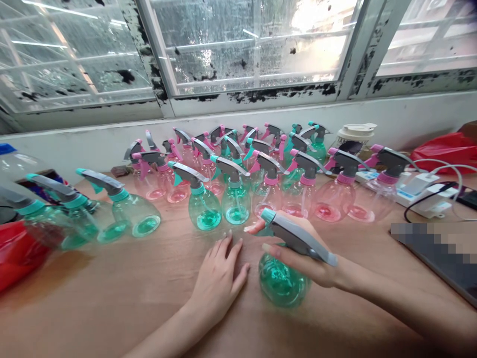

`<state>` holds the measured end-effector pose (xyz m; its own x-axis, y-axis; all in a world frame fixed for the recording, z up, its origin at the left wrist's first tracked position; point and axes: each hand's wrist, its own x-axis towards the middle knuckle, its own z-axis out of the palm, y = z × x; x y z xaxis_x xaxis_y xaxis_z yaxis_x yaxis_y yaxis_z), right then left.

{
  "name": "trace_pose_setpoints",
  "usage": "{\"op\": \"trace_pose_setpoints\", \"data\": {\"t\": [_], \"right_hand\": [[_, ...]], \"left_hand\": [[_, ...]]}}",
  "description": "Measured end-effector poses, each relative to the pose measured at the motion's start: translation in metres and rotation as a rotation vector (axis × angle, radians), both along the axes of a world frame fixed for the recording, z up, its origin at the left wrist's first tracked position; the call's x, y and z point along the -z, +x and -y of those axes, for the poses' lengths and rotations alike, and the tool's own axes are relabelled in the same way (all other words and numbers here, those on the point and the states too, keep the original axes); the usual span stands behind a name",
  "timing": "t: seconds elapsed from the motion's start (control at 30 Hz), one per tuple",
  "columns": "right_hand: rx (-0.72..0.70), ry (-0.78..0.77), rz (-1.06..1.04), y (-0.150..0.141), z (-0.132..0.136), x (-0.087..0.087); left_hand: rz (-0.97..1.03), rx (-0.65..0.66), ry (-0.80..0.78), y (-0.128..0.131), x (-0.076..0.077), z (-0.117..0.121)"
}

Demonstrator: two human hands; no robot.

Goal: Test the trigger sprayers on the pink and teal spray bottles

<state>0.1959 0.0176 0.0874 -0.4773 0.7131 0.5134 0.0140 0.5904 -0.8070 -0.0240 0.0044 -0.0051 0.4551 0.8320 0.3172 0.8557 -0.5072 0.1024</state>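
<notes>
My right hand is wrapped round the neck of a green spray bottle, under its grey and turquoise trigger head. That bottle is tilted, with its round base turned partly towards me. To its left, my left hand lies flat on the wooden table, fingers stretched out and holding nothing. Just beyond my fingertips stand a green spray bottle and another green one. A row of pink spray bottles, among them a pink bottle, continues to the right.
Several more pink and green bottles crowd behind, towards the window wall. More green bottles stand at left, near a red plastic bag. At right are a power strip with cables, a lidded cup and a dark flat device.
</notes>
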Motion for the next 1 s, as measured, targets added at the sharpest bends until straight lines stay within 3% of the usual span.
{"op": "trace_pose_setpoints", "data": {"t": [0.3, 0.53, 1.0], "right_hand": [[0.052, 0.123, 0.060, 0.000, -0.001, -0.001], [0.012, 0.072, 0.047, 0.001, -0.002, 0.003], [0.067, 0.057, -0.054, 0.000, 0.000, 0.016]], "left_hand": [[-0.005, -0.001, 0.019, 0.001, 0.000, 0.001], [-0.021, -0.003, 0.024, 0.000, 0.002, 0.001], [0.024, -0.016, 0.000, 0.002, -0.002, 0.001]]}}
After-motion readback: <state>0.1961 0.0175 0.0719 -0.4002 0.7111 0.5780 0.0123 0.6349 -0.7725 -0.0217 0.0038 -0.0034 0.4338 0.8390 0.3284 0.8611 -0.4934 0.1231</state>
